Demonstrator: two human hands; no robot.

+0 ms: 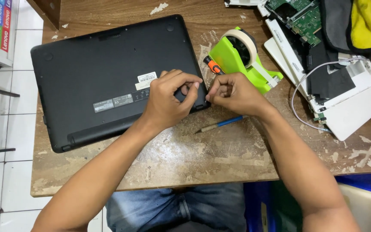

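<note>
Head view. A black laptop (108, 77) lies bottom-up on the worn wooden desk (194, 159), at its left half. The left hand (170, 101) rests on the laptop's near right corner, fingers curled and pressing on the casing. The right hand (232, 92) meets it at that corner, fingers pinched together at the casing's edge; whether they grip anything cannot be told. An orange-handled screwdriver (213, 66) lies just behind the right hand, beside a green tape dispenser (237, 56). A blue-handled tool (220, 124) lies on the desk near the right wrist. To the right sit a dismantled white laptop (348, 107), a circuit board (301, 17) and a yellow cloth (370, 21).
</note>
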